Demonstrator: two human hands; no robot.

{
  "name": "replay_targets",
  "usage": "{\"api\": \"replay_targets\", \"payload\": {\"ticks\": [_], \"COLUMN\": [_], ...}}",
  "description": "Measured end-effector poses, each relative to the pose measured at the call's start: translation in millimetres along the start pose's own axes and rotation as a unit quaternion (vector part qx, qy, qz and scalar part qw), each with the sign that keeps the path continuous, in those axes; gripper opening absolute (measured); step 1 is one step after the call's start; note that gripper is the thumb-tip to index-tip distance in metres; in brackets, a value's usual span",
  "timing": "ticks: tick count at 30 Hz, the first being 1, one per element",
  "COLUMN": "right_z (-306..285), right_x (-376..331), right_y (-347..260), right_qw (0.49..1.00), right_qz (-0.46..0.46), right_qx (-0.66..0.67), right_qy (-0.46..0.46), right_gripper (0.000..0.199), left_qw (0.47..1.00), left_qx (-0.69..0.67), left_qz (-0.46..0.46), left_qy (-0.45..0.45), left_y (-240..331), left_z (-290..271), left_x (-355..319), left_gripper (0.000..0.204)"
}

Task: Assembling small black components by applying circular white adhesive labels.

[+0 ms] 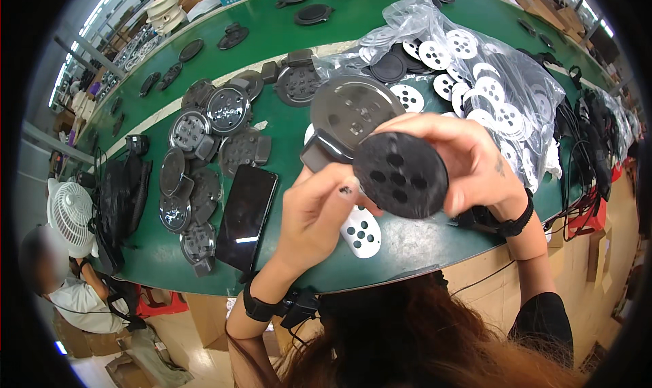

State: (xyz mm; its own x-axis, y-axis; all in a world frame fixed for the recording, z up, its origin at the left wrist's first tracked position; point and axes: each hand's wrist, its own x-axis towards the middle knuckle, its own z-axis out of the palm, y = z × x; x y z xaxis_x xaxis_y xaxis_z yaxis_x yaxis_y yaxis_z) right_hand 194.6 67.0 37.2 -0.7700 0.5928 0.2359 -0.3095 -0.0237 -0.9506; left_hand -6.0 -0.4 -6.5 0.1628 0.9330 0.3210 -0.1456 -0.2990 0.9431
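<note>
Above the near edge of the green worktable (285, 21), both hands are raised close to the camera and share 2 round parts. The right hand (468, 164) grasps a black foam disc (401, 175) with 6 round holes, fingers curled over its upper rim and thumb side behind it. The left hand (316, 215) comes up from below, its thumb pressed against the disc's left edge, while its fingers close on the dark tab of a grey round plate (353, 109), which stands tilted just behind and above the disc and partly overlapped by it. Both wrists carry black bands. Directly below the hands, a white perforated disc (361, 233) lies flat on the table. Just left of it, a black phone (246, 215) lies face up, screen dark. Further left, a cluster of dark round assemblies (204, 157) with shiny centres is spread over the surface, some touching each other. Behind the hands to the right, a clear plastic bag (475, 69) holds many white perforated discs, several spilled beside it. A bundle of black cables (598, 150) sits at the right edge of the table. At the far left, a white fan (70, 215) stands near another person (68, 286) seated below table level.
</note>
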Motion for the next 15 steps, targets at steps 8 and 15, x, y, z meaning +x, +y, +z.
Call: {"api": "replay_targets", "payload": {"ticks": [8, 15], "right_z": [4.7, -10.5], "right_x": [-2.1, 0.0], "right_y": [-4.7, -1.9], "right_qw": [0.992, 0.996], "right_qz": [0.027, -0.038], "right_qx": [-0.124, -0.012], "right_qy": [-0.026, 0.079], "right_gripper": [0.089, 0.075], "left_qw": [0.987, 0.995], "left_qx": [0.137, 0.085], "left_qz": [0.068, 0.059], "left_qy": [-0.041, 0.012], "left_y": [6.3, 0.2], "left_z": [6.4, -1.5], "left_x": [2.2, 4.6], "left_gripper": [0.026, 0.041]}}
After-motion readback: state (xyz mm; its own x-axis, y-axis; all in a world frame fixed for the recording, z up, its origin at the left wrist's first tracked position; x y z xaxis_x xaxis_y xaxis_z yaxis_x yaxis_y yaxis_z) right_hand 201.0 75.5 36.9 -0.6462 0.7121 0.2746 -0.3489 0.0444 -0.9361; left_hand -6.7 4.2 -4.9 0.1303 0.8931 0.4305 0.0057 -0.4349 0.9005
